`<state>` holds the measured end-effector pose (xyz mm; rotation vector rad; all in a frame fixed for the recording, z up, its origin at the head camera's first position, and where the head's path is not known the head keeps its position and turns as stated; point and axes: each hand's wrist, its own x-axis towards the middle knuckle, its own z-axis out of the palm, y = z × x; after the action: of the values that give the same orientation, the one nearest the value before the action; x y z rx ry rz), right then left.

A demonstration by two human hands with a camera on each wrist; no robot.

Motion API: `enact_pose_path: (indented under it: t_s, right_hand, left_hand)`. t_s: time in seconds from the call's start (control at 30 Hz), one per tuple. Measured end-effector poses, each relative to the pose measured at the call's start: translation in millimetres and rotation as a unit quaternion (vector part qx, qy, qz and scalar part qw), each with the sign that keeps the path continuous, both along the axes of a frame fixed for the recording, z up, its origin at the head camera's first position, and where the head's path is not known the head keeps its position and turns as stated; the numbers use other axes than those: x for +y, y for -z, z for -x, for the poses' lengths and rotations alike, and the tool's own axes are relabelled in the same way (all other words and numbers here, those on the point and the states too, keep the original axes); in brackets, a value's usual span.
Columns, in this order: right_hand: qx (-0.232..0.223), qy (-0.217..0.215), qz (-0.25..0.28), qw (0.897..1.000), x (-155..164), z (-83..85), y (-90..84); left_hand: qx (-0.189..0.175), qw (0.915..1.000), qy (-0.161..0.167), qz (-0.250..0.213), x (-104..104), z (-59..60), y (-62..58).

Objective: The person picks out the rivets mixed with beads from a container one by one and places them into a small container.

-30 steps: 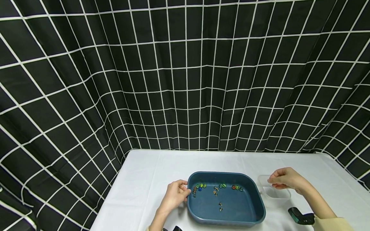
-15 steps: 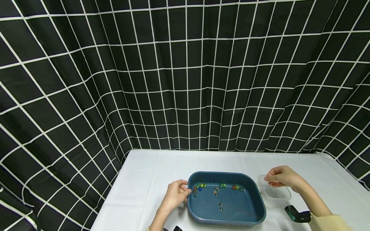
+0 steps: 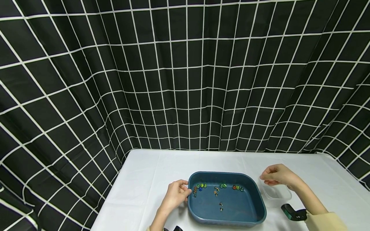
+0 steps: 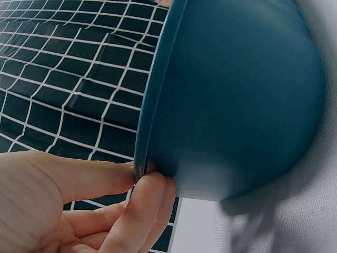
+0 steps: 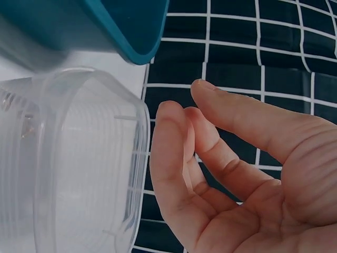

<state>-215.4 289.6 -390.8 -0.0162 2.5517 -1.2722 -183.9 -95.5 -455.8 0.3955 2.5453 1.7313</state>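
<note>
My left hand [image 3: 174, 195] pinches the rim of a blue plastic basin [image 3: 228, 220] between thumb and fingers at its left side; the left wrist view shows the rim [image 4: 150, 121] in that grip. Inside the basin lie several coloured glass marbles [image 3: 201, 185] along the far side and left, plus several small brass-coloured screws [image 3: 221, 204] around the middle. Over the far left part of a clear plastic container [image 3: 274, 202], my right hand [image 3: 281, 175] hovers with fingers loosely bent. A gap shows between its thumb and fingertips in the right wrist view, with nothing held there.
The clear container [image 5: 89, 158] stands close beside the basin's right side, with a small item low at its left in the right wrist view. A white cloth [image 3: 150, 173] covers the table. Black curtain [image 3: 179, 96] with a white grid hangs behind and at both sides.
My right hand has moved left and slightly away from me over the container, towards the basin. The left hand keeps its grip on the rim, and the marbles and screws stay put.
</note>
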Motion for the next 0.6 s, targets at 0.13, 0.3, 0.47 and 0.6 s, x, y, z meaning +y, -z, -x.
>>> enact_pose_path:
  t_s: [0.13,0.3,0.47,0.6]
  right_hand:
    - [0.000,-0.006,0.001,1.000,-3,0.8,-0.7]
    - [0.003,-0.015,0.004,1.000,-6,2.4,-1.6]
    - [0.012,-0.031,0.011,0.999,-10,3.1,-2.7]
    - [0.019,-0.049,0.022,0.998,-14,3.7,-3.7]
  left_hand:
    - [0.002,1.0000,-0.001,0.000,0,-0.3,-0.4]
    - [0.002,1.0000,0.000,0.001,0,0.0,-0.5]
    - [0.003,1.0000,0.002,0.000,0,1.0,0.7]
    - [0.003,1.0000,0.001,0.001,0,1.7,1.8]
